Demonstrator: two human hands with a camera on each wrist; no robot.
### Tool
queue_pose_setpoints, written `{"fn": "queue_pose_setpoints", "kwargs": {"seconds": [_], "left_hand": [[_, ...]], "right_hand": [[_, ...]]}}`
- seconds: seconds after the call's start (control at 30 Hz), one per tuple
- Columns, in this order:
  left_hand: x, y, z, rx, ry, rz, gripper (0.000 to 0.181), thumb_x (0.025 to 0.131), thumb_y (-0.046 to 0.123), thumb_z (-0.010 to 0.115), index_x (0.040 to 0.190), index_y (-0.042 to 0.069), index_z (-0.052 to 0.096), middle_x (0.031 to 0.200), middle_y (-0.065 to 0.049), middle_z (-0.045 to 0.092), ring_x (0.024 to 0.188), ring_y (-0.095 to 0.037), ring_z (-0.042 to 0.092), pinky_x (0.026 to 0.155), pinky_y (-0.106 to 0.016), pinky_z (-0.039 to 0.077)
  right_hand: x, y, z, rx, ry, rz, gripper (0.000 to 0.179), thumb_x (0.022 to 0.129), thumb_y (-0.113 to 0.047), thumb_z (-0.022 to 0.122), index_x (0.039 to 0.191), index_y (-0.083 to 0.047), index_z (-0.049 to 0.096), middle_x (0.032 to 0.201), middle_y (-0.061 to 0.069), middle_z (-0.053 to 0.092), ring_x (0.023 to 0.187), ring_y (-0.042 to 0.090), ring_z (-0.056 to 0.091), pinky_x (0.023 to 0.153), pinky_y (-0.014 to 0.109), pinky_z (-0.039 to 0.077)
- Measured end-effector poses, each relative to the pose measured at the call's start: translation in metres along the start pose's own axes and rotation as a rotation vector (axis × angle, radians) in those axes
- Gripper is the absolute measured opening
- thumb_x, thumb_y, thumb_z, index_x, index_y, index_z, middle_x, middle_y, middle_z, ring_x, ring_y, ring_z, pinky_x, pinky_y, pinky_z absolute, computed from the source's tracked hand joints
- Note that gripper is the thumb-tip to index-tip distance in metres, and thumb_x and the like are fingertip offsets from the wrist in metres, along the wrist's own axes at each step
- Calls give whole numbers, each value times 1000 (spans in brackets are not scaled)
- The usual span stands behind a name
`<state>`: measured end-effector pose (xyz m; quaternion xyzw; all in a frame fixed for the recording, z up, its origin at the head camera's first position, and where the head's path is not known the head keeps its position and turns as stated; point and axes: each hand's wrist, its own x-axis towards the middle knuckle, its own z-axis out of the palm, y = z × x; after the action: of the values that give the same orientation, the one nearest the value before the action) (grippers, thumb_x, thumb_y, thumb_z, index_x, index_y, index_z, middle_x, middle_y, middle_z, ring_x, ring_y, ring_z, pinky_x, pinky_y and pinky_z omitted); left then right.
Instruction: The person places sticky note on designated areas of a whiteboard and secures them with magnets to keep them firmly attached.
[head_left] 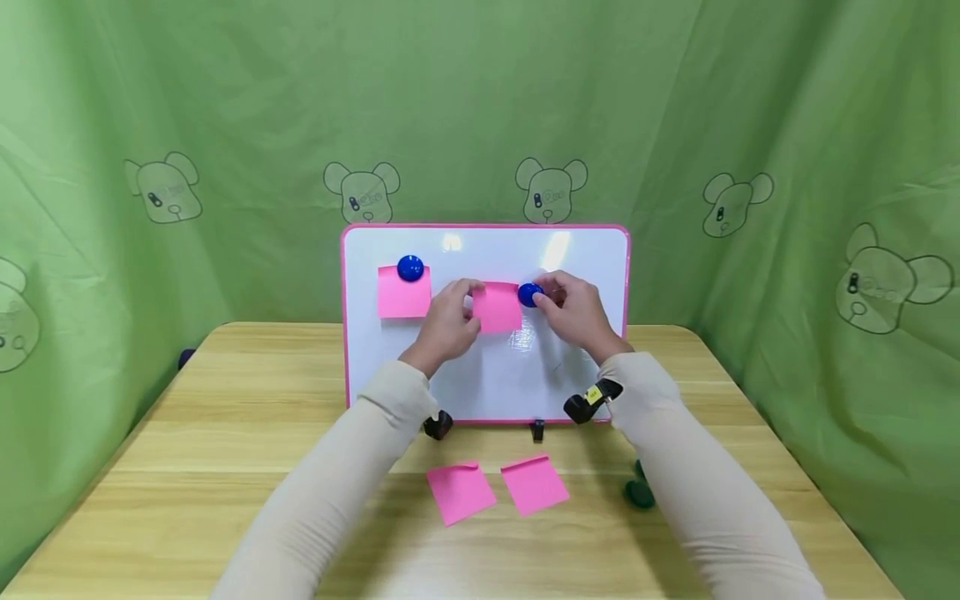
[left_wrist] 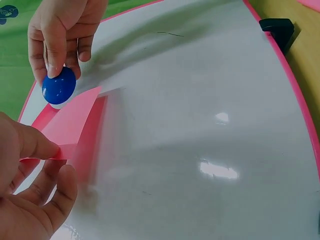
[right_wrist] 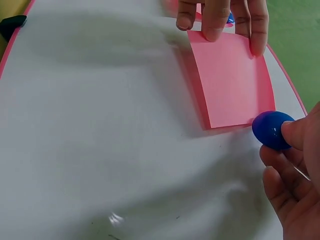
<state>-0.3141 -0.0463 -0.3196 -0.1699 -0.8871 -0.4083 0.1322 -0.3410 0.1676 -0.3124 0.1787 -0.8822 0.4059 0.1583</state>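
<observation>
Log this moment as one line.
left hand: holds pink note | right hand: pinches blue magnet at note's corner | location: whiteboard

Green fabric (head_left: 450,83) enclosed the work area at the back and on both sides, hanging in soft vertical folds. Outlined animal heads (head_left: 363,196) with round ears were printed across it in a row. The bench (head_left: 262,400) had pale wood grain and rounded far corners. Light left a soft sheen on its near part.
</observation>
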Motion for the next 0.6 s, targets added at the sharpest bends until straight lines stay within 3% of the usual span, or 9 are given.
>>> {"fn": "queue_pose_setpoints", "kwargs": {"seconds": [0.27, 0.6], "left_hand": [[8, 0, -1, 13, -2, 3, 49, 86, -7, 60, 132, 7, 52, 122, -8, 54, 91, -19, 55, 76, -28, 51], [17, 1, -5, 35, -32, -41, 48, 88, -4, 60, 134, 7, 52, 105, -7, 54, 93, -20, 52, 77, -28, 50]], "right_hand": [[8, -4, 3, 15, 4, -17, 20, 95, -9, 61, 114, -2, 63, 101, 15, 64, 90, 26, 60, 81, 38, 52], [19, -10, 8, 8, 6, -45, 20, 94, -10, 62, 112, -2, 64, 97, 13, 65, 86, 24, 59, 76, 34, 50]]}}
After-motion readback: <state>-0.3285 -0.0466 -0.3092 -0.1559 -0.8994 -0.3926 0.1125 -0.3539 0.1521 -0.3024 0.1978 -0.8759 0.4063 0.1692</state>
